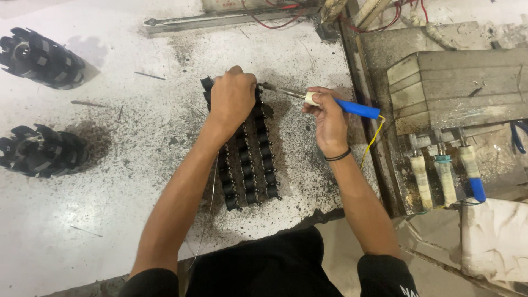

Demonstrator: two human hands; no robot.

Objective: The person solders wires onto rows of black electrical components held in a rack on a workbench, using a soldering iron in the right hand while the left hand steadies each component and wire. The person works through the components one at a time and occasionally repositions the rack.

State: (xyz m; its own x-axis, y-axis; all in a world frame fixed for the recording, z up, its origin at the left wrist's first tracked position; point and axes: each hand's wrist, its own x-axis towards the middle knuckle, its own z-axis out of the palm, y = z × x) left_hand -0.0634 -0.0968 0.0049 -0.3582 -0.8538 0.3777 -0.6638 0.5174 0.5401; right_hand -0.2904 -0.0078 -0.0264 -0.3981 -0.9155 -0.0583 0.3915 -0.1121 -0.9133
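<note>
While right hand grips soldering iron, tip pointing left, axis near-horizontal

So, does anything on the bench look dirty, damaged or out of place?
Yes: dark soot-like grime speckles the white table, thickest around the black part rows under the left hand. The right hand holds a blue-handled soldering iron.

On the table, the rows of components lie centre. Two round parts sit well to their left; the rack of soldering irons stands right of them.
</note>
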